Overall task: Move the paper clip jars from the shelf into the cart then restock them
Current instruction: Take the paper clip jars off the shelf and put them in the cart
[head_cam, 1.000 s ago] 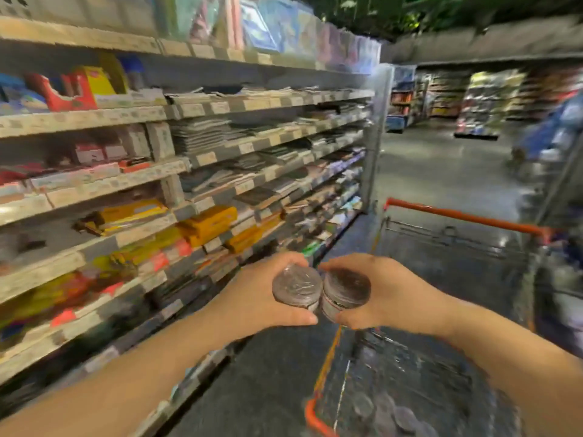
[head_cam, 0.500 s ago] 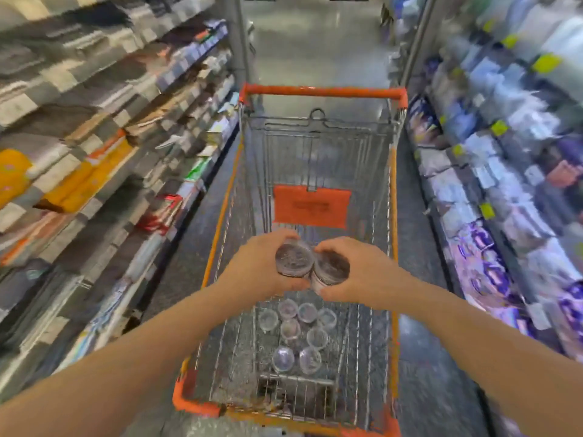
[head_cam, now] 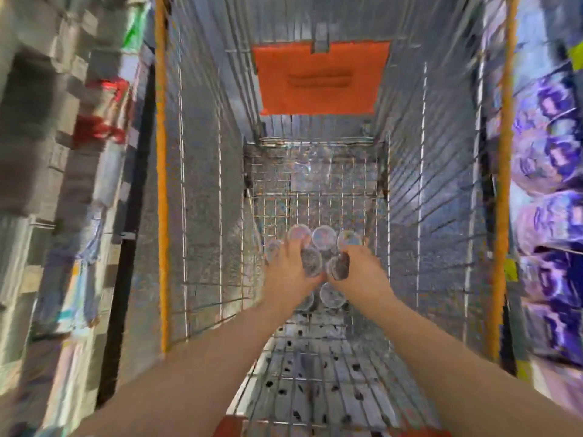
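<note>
**A:** Where are the hands?

**B:** Both reach deep into the silver wire shopping cart with orange rims (head_cam: 161,216), low over its floor and about midway between the side walls. The left hand (head_cam: 291,274) has its fingers curled round a small round clear plastic jar with dark contents (head_cam: 310,262). The right hand (head_cam: 362,272) grips a second jar of the same kind (head_cam: 339,267). Each hand is closed on its own jar, with the forearms stretched down from the near end.

**A:** Do the two jars touch?

**B:** They sit side by side between the hands, very close together. The frame is smeared with motion, so I cannot tell whether they meet, or whether either rests on the wire floor.

**A:** Is anything else in the cart?

**B:** Yes, more loose clear jars with pale lids stand on the floor. A row of three (head_cam: 325,238) lies just beyond the fingertips, toward the far end. One more (head_cam: 273,249) is beside the left hand, on the side toward the left wall. Another two (head_cam: 331,294) sit between the wrists toward the near end, one of them partly hidden under the left wrist.

**A:** And around it?

**B:** A flat orange plastic flap (head_cam: 320,77) hangs on the far end wall. Blurred grey shelves of goods (head_cam: 47,152) run outside the left wall. Purple and white packs (head_cam: 552,152) are stacked outside the right wall.
</note>
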